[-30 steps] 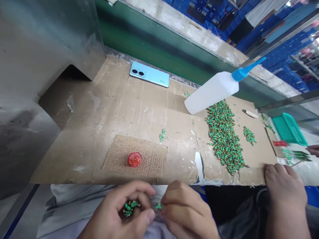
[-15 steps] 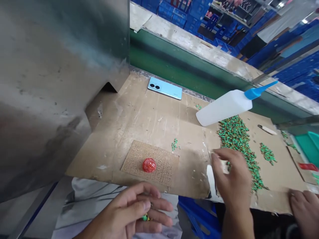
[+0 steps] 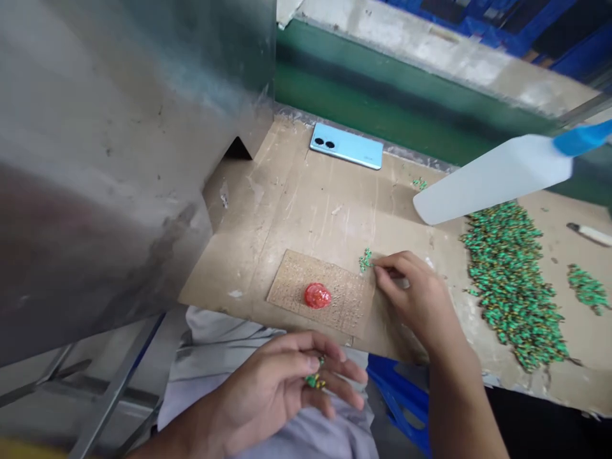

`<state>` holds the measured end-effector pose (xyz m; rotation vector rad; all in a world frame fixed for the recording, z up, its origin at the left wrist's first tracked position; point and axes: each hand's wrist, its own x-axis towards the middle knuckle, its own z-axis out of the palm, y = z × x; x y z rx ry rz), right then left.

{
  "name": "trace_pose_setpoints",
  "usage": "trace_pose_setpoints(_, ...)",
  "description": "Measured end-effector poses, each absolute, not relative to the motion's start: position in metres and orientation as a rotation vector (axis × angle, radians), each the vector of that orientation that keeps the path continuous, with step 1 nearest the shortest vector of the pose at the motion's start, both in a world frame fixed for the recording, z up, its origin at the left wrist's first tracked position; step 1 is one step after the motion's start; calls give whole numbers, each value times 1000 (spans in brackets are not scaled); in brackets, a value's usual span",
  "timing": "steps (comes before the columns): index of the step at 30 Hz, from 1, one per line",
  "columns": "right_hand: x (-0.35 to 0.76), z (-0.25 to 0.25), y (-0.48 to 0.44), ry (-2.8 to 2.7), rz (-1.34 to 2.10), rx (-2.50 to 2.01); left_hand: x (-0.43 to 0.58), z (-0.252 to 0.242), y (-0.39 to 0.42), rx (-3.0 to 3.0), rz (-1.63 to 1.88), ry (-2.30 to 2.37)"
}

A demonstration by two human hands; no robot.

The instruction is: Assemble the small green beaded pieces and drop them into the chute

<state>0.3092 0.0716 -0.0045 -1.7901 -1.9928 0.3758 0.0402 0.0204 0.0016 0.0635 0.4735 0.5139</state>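
Observation:
My left hand point(image 3: 291, 382) is palm up with its fingers curled, cradling several small green-and-yellow pieces point(image 3: 314, 381). Thumb and forefinger of my right hand point(image 3: 406, 287) are pinched together on the cardboard, right at the edge of a little cluster of green pieces point(image 3: 365, 260). Whatever lies between those fingertips is too small to make out. Left of that hand, a red, glossy, rounded lump point(image 3: 317, 296) sits on a speckled brown board point(image 3: 291, 280). A large heap of the green-and-brown pieces point(image 3: 514, 280) spreads out to the right.
A white bottle with a blue nozzle point(image 3: 497, 178) leans over the heap. A light-blue phone point(image 3: 347, 145) lies at the back of the cardboard-covered table point(image 3: 306, 217). A metal housing point(image 3: 119, 159) rises on the left. A knife point(image 3: 590, 234) and a smaller green pile point(image 3: 587, 288) are far right.
My right hand has moved left from beside the big heap to the small green cluster. My left hand still holds its pieces. The view has shifted, and another person's hand at right has left it.

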Motion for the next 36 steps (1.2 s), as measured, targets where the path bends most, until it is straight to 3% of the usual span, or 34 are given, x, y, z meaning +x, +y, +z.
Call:
trace_pose_setpoints(20,320,-7,66,-1915,402,-1799,44,3,22,109,521,503)
trace_pose_setpoints(24,305,16,36,-1785,577,-1562,44,5,23,140,504,535)
trace_pose_setpoints(29,270,32,6,-2035,917,-1248,44,6,22,387,468,678)
trace_pose_setpoints(36,257,22,-9,-2112,920,-1126,40,7,21,763,404,757)
